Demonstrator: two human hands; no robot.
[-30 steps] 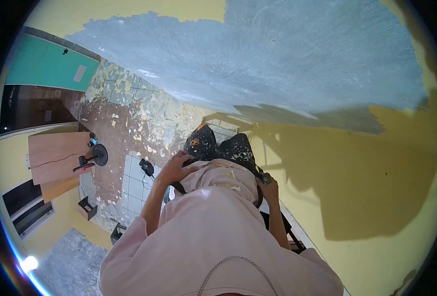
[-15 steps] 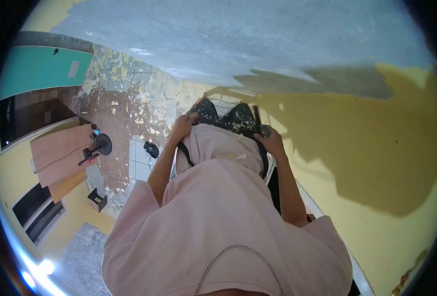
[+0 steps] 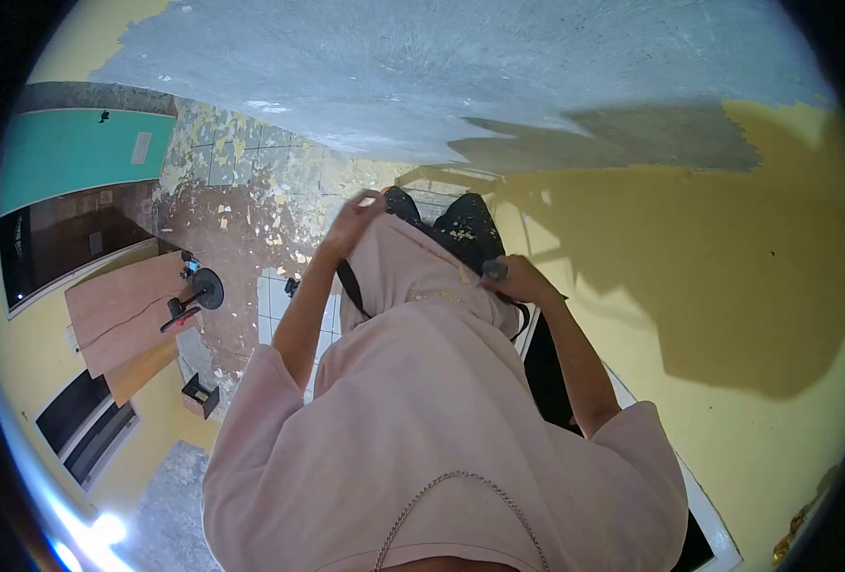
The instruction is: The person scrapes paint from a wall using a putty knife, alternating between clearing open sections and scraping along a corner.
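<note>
My left hand (image 3: pixel 354 221) is closed on the lower edge of the pink shirt (image 3: pixel 432 372) and holds it out. At the shirt's other side, my right hand (image 3: pixel 520 279) is closed round a small grey object (image 3: pixel 494 271), whose kind I cannot make out, close against the hem. Pale paint flakes lie on the shirt's lower front and on the dark trousers (image 3: pixel 470 227). A black strap (image 3: pixel 351 288) hangs beside the shirt below my left hand.
A partly scraped wall (image 3: pixel 422 86) rises ahead, with yellow paint (image 3: pixel 727 286) at the right. Paint flakes litter the floor (image 3: pixel 222 219). A black fan (image 3: pixel 206 288), a brown board (image 3: pixel 122 305) and a small dark stool (image 3: pixel 198 396) stand at the left.
My left hand has lifted its side of the hem forward and outward. My right hand has moved slightly inward and down. The view has shifted a little.
</note>
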